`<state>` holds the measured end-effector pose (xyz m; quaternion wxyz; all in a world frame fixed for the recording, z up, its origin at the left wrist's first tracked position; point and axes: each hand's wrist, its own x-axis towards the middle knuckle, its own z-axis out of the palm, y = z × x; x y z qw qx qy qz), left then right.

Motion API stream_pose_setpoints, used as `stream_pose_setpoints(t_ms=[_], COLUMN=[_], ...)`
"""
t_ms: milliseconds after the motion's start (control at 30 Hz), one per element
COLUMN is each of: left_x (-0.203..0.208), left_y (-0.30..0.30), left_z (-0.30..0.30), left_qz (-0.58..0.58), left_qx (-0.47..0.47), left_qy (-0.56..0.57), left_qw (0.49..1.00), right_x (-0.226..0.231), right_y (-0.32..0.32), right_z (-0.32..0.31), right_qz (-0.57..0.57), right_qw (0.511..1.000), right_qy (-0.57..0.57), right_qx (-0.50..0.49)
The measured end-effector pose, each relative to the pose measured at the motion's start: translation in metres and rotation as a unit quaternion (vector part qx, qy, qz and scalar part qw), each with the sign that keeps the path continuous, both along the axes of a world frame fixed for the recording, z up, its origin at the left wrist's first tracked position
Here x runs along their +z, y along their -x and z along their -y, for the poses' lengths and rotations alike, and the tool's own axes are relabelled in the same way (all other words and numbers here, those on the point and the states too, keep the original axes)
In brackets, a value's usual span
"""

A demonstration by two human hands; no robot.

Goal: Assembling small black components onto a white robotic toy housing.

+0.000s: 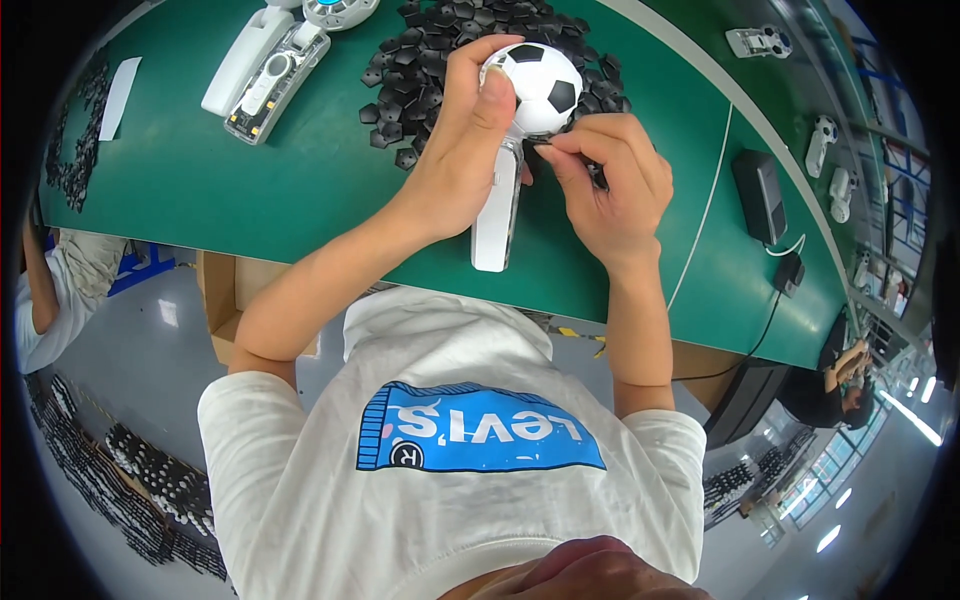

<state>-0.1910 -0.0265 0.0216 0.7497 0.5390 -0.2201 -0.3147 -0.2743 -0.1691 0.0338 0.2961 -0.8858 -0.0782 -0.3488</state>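
A white handheld device with a football-patterned round head (541, 92) and a white handle (493, 228) is upright over the green table. My left hand (462, 150) is closed around the left side of the round head and its neck, thumb toward me. At the lower right of the head, my right hand (618, 185) is closed in a pinch, thumb against forefinger. A small dark edge shows at those fingertips; what it is, I cannot make out. Behind the device lies a heap of black pentagon pieces (425, 75), partly hidden by my hands.
Another white device with its casing apart (275, 75) lies on the green table (330, 195) at the far left. A white strip (120, 98) and dark pieces lie beyond it. A black box (759, 197) with a cable stands at right. Other people sit at both sides.
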Motion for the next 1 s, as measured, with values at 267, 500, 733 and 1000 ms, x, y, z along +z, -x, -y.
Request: stream_pose_setpoints(t_ms=[267,500,733,1000], left_x=[0.003,-0.003,0.006,0.006], left_y=[0.002,0.001,0.001,0.002], left_z=[0.003,0.004,0.001,0.000], left_qz=[0.071,0.073,0.019,-0.009], left_qx=[0.003,0.006,0.002,-0.010], left_qy=[0.017,0.027,0.028,0.030], left_qw=[0.997,0.997,0.999,0.999], right_x=[-0.001,-0.014,-0.014,-0.018], right_y=[-0.001,-0.005,-0.004,-0.004], right_z=[-0.006,-0.014,-0.009,-0.007], right_qz=[0.031,0.051,0.052,0.032], right_qw=[0.999,0.998,0.998,0.994], right_qy=[0.011,-0.026,-0.019,-0.105], right_qx=[-0.020,-0.036,-0.017,-0.007])
